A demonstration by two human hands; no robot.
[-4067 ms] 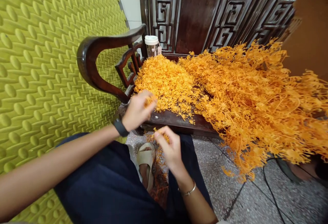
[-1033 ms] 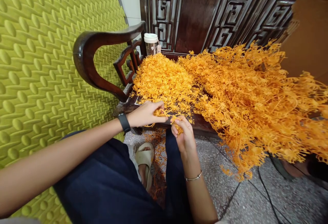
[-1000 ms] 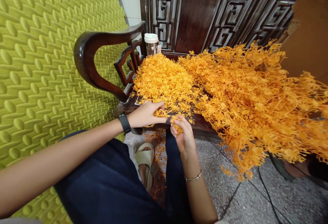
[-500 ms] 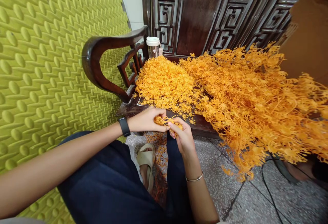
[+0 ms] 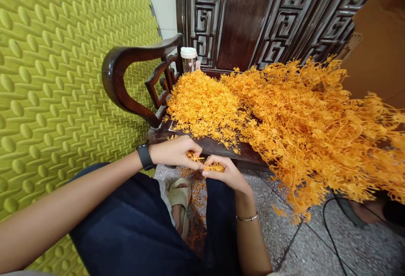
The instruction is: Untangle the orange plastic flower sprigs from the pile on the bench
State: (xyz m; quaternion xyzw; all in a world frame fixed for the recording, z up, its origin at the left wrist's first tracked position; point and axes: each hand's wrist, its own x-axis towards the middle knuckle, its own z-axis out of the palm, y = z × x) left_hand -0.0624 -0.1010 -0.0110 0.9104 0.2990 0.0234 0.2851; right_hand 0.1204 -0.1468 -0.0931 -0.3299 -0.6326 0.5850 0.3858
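Observation:
My left hand (image 5: 175, 153) and my right hand (image 5: 225, 175) meet just below the front edge of a dark wooden bench (image 5: 218, 146), both pinched on one small orange plastic sprig (image 5: 207, 164). A heap of small loose orange pieces (image 5: 204, 104) lies on the bench seat just beyond my hands. To its right a far larger mass of long orange branched sprigs (image 5: 316, 128) spills over the seat edge. My left wrist wears a black band, my right a thin bracelet.
The bench's curved armrest (image 5: 126, 78) rises on the left against a padded green wall (image 5: 57, 78). A white-lidded cup (image 5: 189, 58) stands at the seat's back corner. Orange scraps (image 5: 196, 208) litter the speckled floor near my sandal (image 5: 180, 200). A black cable (image 5: 332, 234) runs at right.
My hands came together on a sprig, then drew back and down from the seat edge, still holding it. The view shifted slightly.

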